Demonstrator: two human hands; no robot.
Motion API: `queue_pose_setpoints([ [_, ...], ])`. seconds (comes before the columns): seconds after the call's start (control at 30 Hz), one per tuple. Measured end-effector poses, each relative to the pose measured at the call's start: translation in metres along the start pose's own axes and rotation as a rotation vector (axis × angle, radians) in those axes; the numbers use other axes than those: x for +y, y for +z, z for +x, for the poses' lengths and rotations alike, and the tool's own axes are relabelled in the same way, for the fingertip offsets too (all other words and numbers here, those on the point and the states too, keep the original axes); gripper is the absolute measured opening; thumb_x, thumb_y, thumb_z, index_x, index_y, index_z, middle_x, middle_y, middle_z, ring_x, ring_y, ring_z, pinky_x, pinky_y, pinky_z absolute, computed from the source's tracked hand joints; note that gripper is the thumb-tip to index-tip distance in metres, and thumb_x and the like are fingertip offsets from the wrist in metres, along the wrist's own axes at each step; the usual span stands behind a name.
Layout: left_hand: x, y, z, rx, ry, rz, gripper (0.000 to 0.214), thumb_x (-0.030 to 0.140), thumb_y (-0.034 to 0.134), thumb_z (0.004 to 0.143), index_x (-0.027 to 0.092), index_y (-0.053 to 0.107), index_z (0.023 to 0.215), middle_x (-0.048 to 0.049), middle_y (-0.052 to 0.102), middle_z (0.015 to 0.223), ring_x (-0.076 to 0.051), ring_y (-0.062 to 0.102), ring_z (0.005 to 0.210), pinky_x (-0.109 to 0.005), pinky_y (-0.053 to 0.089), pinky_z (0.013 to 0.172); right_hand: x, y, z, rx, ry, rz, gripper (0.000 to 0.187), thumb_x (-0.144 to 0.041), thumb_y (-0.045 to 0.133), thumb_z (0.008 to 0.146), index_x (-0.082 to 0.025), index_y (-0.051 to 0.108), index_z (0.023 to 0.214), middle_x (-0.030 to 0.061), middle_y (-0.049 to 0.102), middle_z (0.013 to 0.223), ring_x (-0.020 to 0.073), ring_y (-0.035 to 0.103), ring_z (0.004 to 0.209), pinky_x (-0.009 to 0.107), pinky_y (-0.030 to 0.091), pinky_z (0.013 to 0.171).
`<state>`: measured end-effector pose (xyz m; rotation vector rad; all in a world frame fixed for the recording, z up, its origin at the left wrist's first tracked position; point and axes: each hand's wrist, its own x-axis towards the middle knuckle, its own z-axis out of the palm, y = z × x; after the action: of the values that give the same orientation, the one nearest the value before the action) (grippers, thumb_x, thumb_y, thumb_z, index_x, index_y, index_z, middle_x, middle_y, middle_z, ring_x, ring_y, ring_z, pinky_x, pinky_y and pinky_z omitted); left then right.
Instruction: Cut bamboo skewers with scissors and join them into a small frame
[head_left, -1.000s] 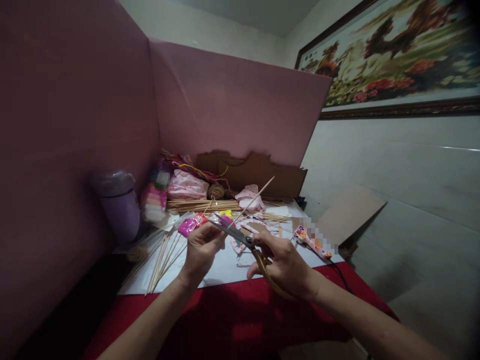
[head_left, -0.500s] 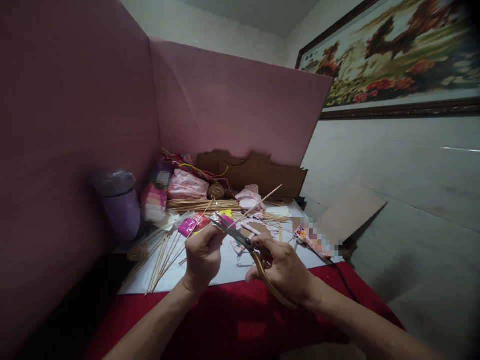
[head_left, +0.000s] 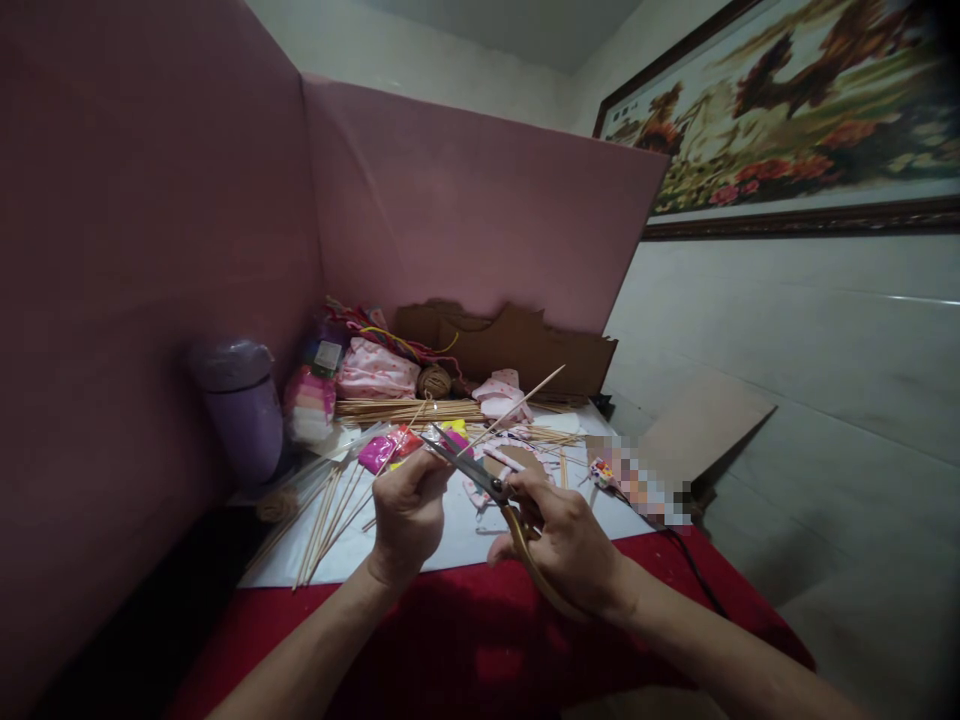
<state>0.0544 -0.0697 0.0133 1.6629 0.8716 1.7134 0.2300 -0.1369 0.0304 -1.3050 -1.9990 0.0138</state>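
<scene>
My left hand (head_left: 409, 505) is closed, pinching the lower end of a wooden skewer (head_left: 517, 403) that slants up to the right, its pointed tip in the air. In my right hand (head_left: 566, 535) are scissors (head_left: 480, 475) with dark blades and gold-coloured handles. Their blades are slightly apart and cross the skewer close to my left fingertips. Whether the blades touch the wood I cannot tell. Behind my hands lie pink, red and yellow packets (head_left: 381, 452) and a cardboard piece edged with spotted fabric (head_left: 517, 460), partly hidden by my right hand.
Loose skewers (head_left: 322, 525) fan out at the left of the white sheet (head_left: 450, 550). A purple cup (head_left: 241, 425) stands by the pink partition (head_left: 465, 210). Twine (head_left: 433, 381), folded fabric (head_left: 375, 370) and torn cardboard (head_left: 517, 340) line the back. A corded tool (head_left: 630, 490), partly blurred, lies right.
Almost nothing differs. The view has shifted very slightly, while both hands, the skewer and the scissors keep nearly the same position.
</scene>
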Motion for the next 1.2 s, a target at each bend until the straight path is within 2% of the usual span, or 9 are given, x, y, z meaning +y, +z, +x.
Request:
queue_pose_setpoints([
  [0.2, 0.0, 0.0, -0.001, 0.014, 0.018, 0.016, 0.007, 0.018, 0.064, 0.069, 0.021, 0.062, 0.063, 0.0029, 0.052, 0.052, -0.011, 0.045, 0.05, -0.023, 0.037, 0.055, -0.003, -0.002, 0.0, 0.006, -0.006, -0.005, 0.039, -0.041, 0.073, 0.068, -0.019, 0.054, 0.093, -0.0011, 0.059, 0.067, 0.0126, 0.052, 0.054, 0.023, 0.04, 0.053],
  [0.3, 0.004, 0.0, 0.002, 0.092, 0.013, 0.007, 0.006, 0.018, 0.064, 0.068, 0.02, 0.062, 0.063, 0.0027, 0.053, 0.053, -0.011, 0.046, 0.051, -0.023, 0.038, 0.056, -0.005, -0.009, 0.002, -0.047, 0.056, -0.009, 0.04, -0.041, 0.074, 0.066, -0.02, 0.053, 0.093, -0.0015, 0.06, 0.068, 0.0138, 0.054, 0.057, 0.023, 0.04, 0.053],
  [0.4, 0.005, -0.001, 0.011, 0.15, -0.101, -0.094, 0.008, 0.025, 0.065, 0.07, 0.018, 0.062, 0.067, 0.0023, 0.053, 0.056, -0.01, 0.047, 0.053, -0.021, 0.038, 0.052, 0.001, -0.011, 0.006, -0.06, 0.125, -0.034, 0.043, -0.045, 0.075, 0.063, -0.021, 0.054, 0.092, -0.0005, 0.061, 0.071, 0.0152, 0.055, 0.061, 0.023, 0.04, 0.053],
  [0.57, -0.003, -0.003, 0.026, 0.0, -0.508, -0.414, 0.029, 0.037, 0.07, 0.064, 0.013, 0.053, 0.06, 0.0051, 0.047, 0.046, -0.002, 0.031, 0.036, -0.015, 0.019, 0.034, 0.024, 0.006, 0.015, -0.03, 0.208, -0.085, 0.038, -0.046, 0.07, 0.068, -0.019, 0.057, 0.091, 0.0035, 0.063, 0.083, 0.0166, 0.057, 0.069, 0.025, 0.041, 0.059],
  [0.7, -0.006, -0.007, 0.03, -0.077, -0.574, -0.543, 0.032, 0.038, 0.072, 0.062, 0.012, 0.053, 0.064, 0.0059, 0.047, 0.045, 0.0, 0.026, 0.033, -0.013, 0.014, 0.032, 0.04, 0.022, 0.025, -0.042, 0.354, -0.179, 0.036, -0.044, 0.066, 0.07, -0.018, 0.058, 0.094, 0.0058, 0.064, 0.087, 0.0189, 0.059, 0.073, 0.025, 0.039, 0.059],
  [0.83, -0.004, -0.007, 0.03, -0.157, -0.622, -0.595, 0.028, 0.036, 0.07, 0.065, 0.013, 0.054, 0.068, 0.0055, 0.048, 0.047, 0.0, 0.029, 0.035, -0.012, 0.015, 0.033, 0.05, 0.03, 0.035, -0.145, 0.431, -0.35, 0.029, -0.023, 0.058, 0.074, -0.018, 0.059, 0.103, 0.0075, 0.065, 0.093, 0.0207, 0.061, 0.082, 0.026, 0.039, 0.064],
  [0.97, 0.003, -0.005, 0.029, -0.146, -0.605, -0.538, 0.029, 0.037, 0.068, 0.067, 0.014, 0.051, 0.064, 0.007, 0.044, 0.044, -0.001, 0.027, 0.034, -0.013, 0.014, 0.033, 0.044, 0.031, 0.04, -0.255, 0.398, -0.57, 0.023, -0.021, 0.057, 0.076, -0.016, 0.063, 0.098, 0.0124, 0.065, 0.093, 0.0248, 0.061, 0.083, 0.031, 0.041, 0.066],
  [1.03, 0.004, -0.003, 0.027, -0.151, -0.534, -0.471, 0.03, 0.038, 0.066, 0.069, 0.014, 0.05, 0.062, 0.0074, 0.042, 0.042, -0.001, 0.026, 0.033, -0.014, 0.014, 0.033, 0.034, 0.027, 0.04, -0.239, 0.326, -0.663, 0.017, -0.023, 0.056, 0.078, -0.013, 0.065, 0.089, 0.0151, 0.065, 0.087, 0.0269, 0.061, 0.078, 0.034, 0.042, 0.064],
  [1.2, -0.003, 0.001, 0.017, -0.188, -0.186, -0.118, 0.024, 0.035, 0.06, 0.076, 0.014, 0.056, 0.067, 0.0033, 0.05, 0.052, -0.006, 0.044, 0.047, -0.018, 0.035, 0.046, 0.002, 0.01, 0.042, 0.229, -0.15, -0.6, 0.019, -0.024, 0.048, 0.087, -0.016, 0.063, 0.096, 0.0127, 0.061, 0.101, 0.0254, 0.053, 0.097, 0.039, 0.041, 0.085],
])
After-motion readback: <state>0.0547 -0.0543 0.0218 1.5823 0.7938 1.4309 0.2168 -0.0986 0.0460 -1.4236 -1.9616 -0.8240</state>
